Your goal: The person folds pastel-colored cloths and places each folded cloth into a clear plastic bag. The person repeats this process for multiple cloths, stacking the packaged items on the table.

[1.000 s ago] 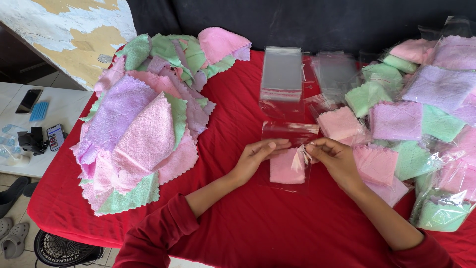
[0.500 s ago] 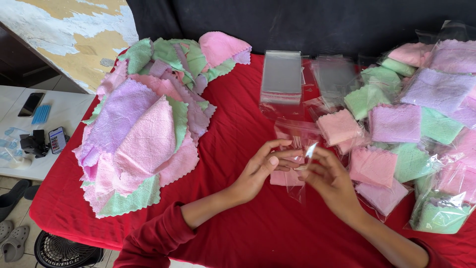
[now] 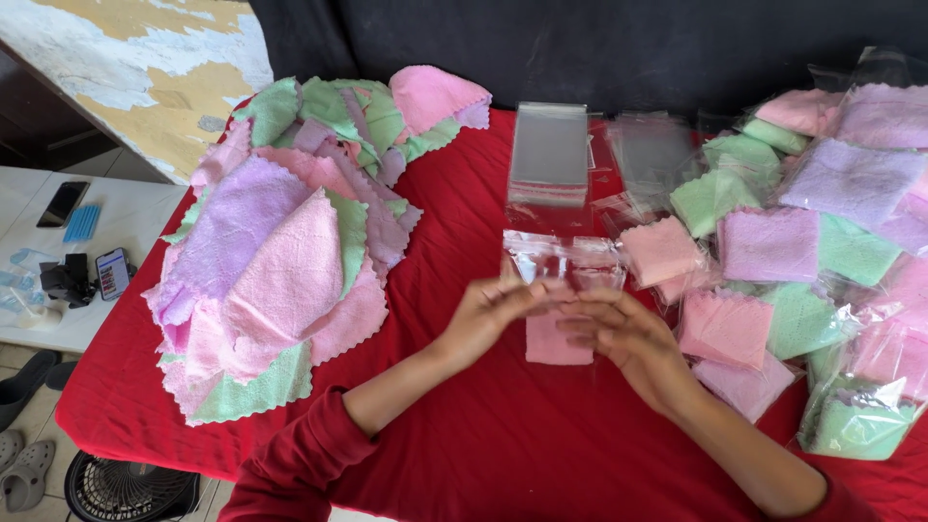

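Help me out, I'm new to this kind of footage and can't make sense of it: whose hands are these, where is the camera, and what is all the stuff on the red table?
The camera sits on a person's head, looking down at their own bare hands. The left hand and right hand together hold a clear plastic bag with a folded pink cloth in it. The red-covered table carries a loose cloth pile in pink, lilac and green on the left, a stack of empty clear bags at the back, and already bagged cloths on the right.

Both hands, left hand (image 3: pixel 488 314) and right hand (image 3: pixel 619 333), pinch a clear bag (image 3: pixel 561 266) holding a folded pink cloth (image 3: pixel 553 340) above red table (image 3: pixel 464 425).
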